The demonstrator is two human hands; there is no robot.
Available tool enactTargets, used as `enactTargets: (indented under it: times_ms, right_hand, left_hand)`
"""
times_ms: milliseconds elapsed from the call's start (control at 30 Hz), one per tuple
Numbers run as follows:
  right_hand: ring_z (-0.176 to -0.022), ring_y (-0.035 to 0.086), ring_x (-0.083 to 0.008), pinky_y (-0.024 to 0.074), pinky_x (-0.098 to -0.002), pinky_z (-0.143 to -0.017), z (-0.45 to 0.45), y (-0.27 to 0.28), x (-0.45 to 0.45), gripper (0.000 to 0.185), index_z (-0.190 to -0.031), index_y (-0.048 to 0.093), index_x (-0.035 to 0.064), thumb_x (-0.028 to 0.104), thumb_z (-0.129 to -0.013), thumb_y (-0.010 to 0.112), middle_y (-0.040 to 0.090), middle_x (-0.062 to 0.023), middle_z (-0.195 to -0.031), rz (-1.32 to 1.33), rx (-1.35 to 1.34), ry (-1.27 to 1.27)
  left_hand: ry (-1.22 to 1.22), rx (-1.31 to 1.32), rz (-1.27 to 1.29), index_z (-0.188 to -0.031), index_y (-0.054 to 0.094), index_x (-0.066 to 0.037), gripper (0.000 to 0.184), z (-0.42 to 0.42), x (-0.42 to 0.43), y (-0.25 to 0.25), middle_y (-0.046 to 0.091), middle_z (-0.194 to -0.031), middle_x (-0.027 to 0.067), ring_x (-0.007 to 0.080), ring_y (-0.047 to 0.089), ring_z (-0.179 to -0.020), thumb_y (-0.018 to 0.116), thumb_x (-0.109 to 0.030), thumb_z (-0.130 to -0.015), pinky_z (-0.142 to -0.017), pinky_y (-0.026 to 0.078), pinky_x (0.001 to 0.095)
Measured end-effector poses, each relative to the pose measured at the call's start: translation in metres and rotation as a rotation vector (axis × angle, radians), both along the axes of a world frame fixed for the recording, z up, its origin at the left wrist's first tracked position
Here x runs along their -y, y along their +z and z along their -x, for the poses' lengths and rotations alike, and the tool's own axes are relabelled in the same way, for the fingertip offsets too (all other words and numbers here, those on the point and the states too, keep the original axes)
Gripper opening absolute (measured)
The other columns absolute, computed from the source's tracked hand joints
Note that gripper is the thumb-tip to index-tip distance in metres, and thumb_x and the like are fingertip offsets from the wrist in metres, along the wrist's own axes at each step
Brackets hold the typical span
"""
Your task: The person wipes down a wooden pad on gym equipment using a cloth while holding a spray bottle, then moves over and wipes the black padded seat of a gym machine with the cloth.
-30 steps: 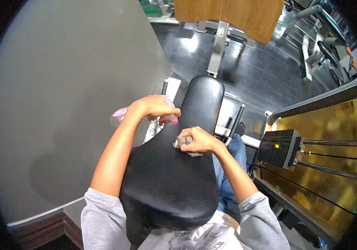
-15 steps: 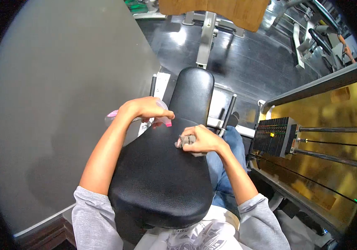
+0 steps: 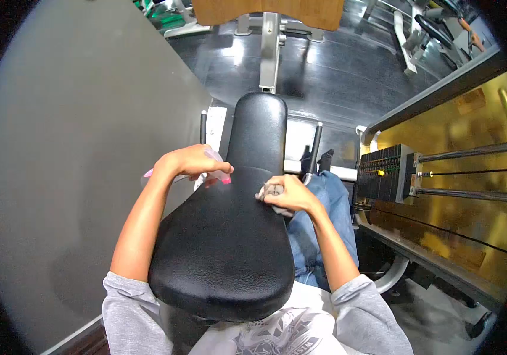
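Note:
My left hand [image 3: 191, 161] is closed around a clear spray bottle [image 3: 212, 155] with a pink nozzle tip, held above the left edge of the bench pad. The bottle's body is partly hidden behind my hand and wrist. In my right hand [image 3: 290, 194] a crumpled grey cloth [image 3: 272, 192] is bunched, at the right edge of the pad near its narrowing. The black padded bench [image 3: 221, 254] has a wide near part and a narrow far part [image 3: 259, 124].
A grey wall [image 3: 87, 148] runs close along the left. On the right stands a weight stack [image 3: 383, 171] with guide rods, inside a metal frame. Upright handles [image 3: 316, 145] flank the bench. A wooden board [image 3: 271, 9] on a metal post is ahead.
The view has shifted, so the bench and surroundings appear further left. My right hand with the cloth has moved slightly toward the pad's right edge. My left hand keeps hold of the spray bottle.

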State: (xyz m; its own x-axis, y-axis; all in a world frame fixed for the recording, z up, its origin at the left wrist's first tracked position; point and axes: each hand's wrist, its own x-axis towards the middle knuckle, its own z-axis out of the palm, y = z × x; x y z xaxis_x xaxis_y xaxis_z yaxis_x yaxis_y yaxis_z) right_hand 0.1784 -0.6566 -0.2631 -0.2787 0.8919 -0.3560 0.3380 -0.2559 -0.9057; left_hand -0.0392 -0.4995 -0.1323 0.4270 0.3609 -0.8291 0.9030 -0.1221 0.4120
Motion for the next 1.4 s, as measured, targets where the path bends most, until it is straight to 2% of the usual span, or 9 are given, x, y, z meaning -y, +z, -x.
enactTargets:
  times_ms: [167,367,533,733,867,1067,1167,1233,1400]
  right_hand:
    - [-0.078,0.068,-0.0161,0.0531,-0.0305,-0.075,-0.001,0.026,0.037,0.022,-0.091,0.075,0.0072,0.023,-0.076,0.071,0.071,-0.0063,-0.086,-0.11,-0.137,-0.021]
    - [-0.084,0.068,-0.0153,0.0512,-0.0302,-0.077,0.026,-0.061,0.049,0.022,-0.099,0.072,0.0057,0.018,-0.081,0.068,0.072,-0.0098,-0.09,-0.046,-0.222,-0.77]
    - [-0.084,0.067,-0.0184,0.0507,-0.0335,-0.076,0.049,-0.052,0.058,0.026,-0.105,0.066,0.0014,0.021,-0.089,0.063,0.071,-0.0113,-0.091,0.023,-0.132,-1.074]
    - [-0.087,0.061,-0.0123,0.0502,-0.0279,-0.078,0.072,-0.029,0.113,0.021,-0.111,0.06,0.0048,0.015,-0.096,0.05,0.063,-0.004,-0.097,0.265,-0.698,-1.232]
    - [-0.084,0.06,-0.0121,0.0496,-0.0288,-0.075,0.074,-0.046,0.099,0.019,-0.11,0.06,0.0049,0.015,-0.096,0.052,0.063,-0.0035,-0.094,0.247,-0.702,-1.261]
    - [-0.076,0.056,-0.0107,0.0457,-0.0278,-0.068,0.061,-0.133,0.052,0.018,-0.105,0.06,0.0054,0.019,-0.094,0.056,0.06,-0.0018,-0.088,0.26,-0.346,-1.245]
    - [-0.076,0.056,-0.0114,0.0467,-0.0281,-0.068,0.059,-0.109,0.056,0.018,-0.105,0.06,0.0062,0.02,-0.094,0.057,0.059,-0.0018,-0.087,0.286,-0.405,-1.232]
    - [-0.077,0.057,-0.0121,0.0479,-0.029,-0.068,0.06,-0.047,0.073,0.017,-0.105,0.059,0.0063,0.02,-0.095,0.056,0.06,-0.0022,-0.089,0.55,-0.606,-1.307]
    - [-0.083,0.06,-0.0131,0.0488,-0.0286,-0.075,0.062,-0.049,0.099,0.019,-0.112,0.059,0.0062,0.016,-0.096,0.053,0.063,-0.0042,-0.096,0.393,-0.642,-1.173]
  left_hand:
    - [-0.012,-0.015,-0.031,-0.079,0.075,-0.007,0.046,-0.001,0.0,0.002,0.066,-0.062,0.0042,0.0125,0.054,-0.049,0.06,-0.051,-0.083,-0.044,0.039,0.0282]
    - [-0.028,-0.028,-0.036,-0.079,0.075,-0.007,0.048,-0.004,0.001,0.002,0.066,-0.062,0.0039,0.0128,0.055,-0.052,0.063,-0.053,-0.082,-0.044,0.039,0.0286]
    - [-0.019,-0.062,-0.056,-0.08,0.073,-0.006,0.046,-0.007,0.005,0.004,0.066,-0.063,0.0041,0.0122,0.05,-0.048,0.063,-0.051,-0.081,-0.047,0.041,0.0287]
    - [-0.052,-0.019,-0.021,-0.076,0.072,-0.006,0.046,-0.014,0.007,0.0,0.066,-0.062,0.0031,0.012,0.051,-0.049,0.063,-0.051,-0.083,-0.047,0.04,0.0282]
    - [-0.028,0.013,-0.02,-0.078,0.074,-0.007,0.045,-0.021,0.013,0.0,0.065,-0.062,0.0028,0.0124,0.052,-0.051,0.062,-0.049,-0.084,-0.047,0.04,0.0279]
    - [0.009,0.081,-0.005,-0.084,0.076,-0.004,0.044,-0.025,0.019,-0.005,0.068,-0.067,0.0054,0.0134,0.056,-0.055,0.061,-0.045,-0.088,-0.047,0.042,0.0293]
    - [-0.05,0.13,-0.029,-0.085,0.077,-0.006,0.046,-0.027,0.021,-0.007,0.069,-0.068,0.0055,0.0136,0.06,-0.058,0.061,-0.048,-0.089,-0.052,0.046,0.0296]
    - [-0.069,0.147,-0.087,-0.086,0.078,-0.008,0.045,-0.026,0.024,-0.015,0.071,-0.07,0.0065,0.0159,0.065,-0.064,0.06,-0.049,-0.09,-0.059,0.05,0.0314]
    - [-0.107,0.079,-0.146,-0.085,0.078,-0.011,0.048,-0.045,0.036,-0.009,0.071,-0.071,0.0061,0.0208,0.069,-0.074,0.057,-0.054,-0.089,-0.072,0.052,0.0343]
